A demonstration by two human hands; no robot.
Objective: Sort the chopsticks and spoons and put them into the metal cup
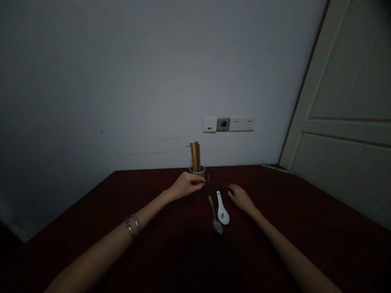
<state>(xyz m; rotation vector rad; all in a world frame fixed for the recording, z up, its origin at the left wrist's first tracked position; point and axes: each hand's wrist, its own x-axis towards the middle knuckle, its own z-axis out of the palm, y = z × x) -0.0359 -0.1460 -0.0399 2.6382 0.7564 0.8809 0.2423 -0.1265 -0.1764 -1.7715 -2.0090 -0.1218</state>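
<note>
My left hand (188, 185) is just in front of a round grey cup (199, 173) with several wooden chopsticks (195, 156) standing in it. Its thumb and fingers are pinched together, and a faint thin shape shows at the fingertips, too dim to name. My right hand (240, 196) rests on the table with its fingers stretched out and holds nothing. Between the hands lie a white spoon (222, 213) with a blue mark in its bowl and, left of it, a metal spoon (217, 225). Both bowls point toward me.
The dark red table (146, 252) reaches back to a pale wall (152, 81). White sockets (242, 123) and a grey switch plate (222, 124) sit on the wall above the table's back edge. A white panelled door (345, 106) stands along the right side.
</note>
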